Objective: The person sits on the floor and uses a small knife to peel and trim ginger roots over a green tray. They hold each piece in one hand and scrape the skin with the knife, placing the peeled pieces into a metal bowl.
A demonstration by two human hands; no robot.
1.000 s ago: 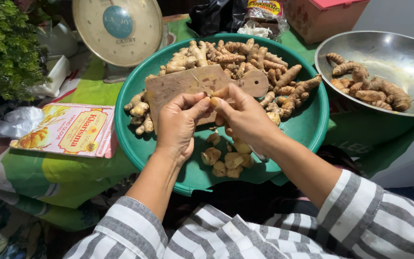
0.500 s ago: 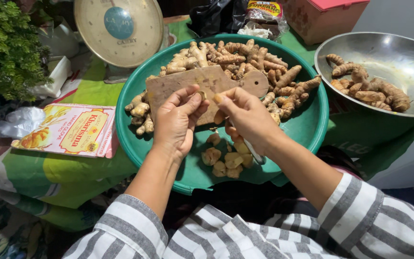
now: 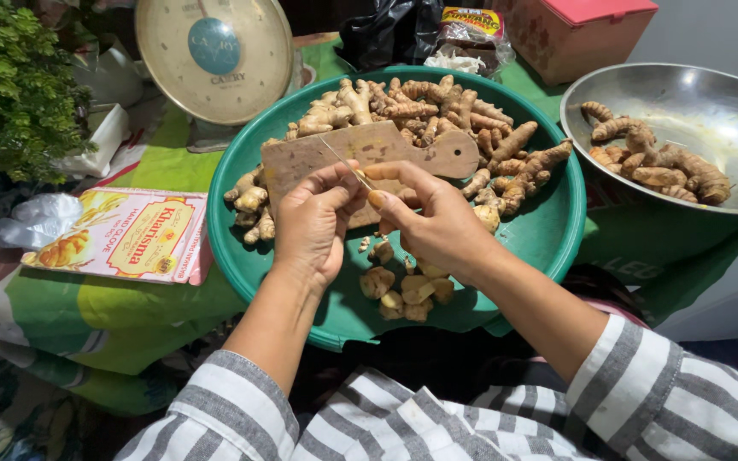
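My left hand and my right hand meet over a green basin. Between their fingertips is a small yellow-orange root piece. A thin knife blade sticks up and to the left from between the hands; the right hand seems to hold it. Which fingers pinch the root piece is hard to tell. A wooden cutting board lies in the basin just behind the hands. A pile of whole knobbly roots fills the basin's far side. Cut root chunks lie below the hands.
A metal bowl at the right holds several roots. A round kitchen scale stands behind the basin. A flat printed box and a white plastic bag lie at the left, by a leafy plant. A pink box is behind.
Both hands have stayed over the board, shifting slightly nearer to me. The fingers have turned the small root piece against the blade.
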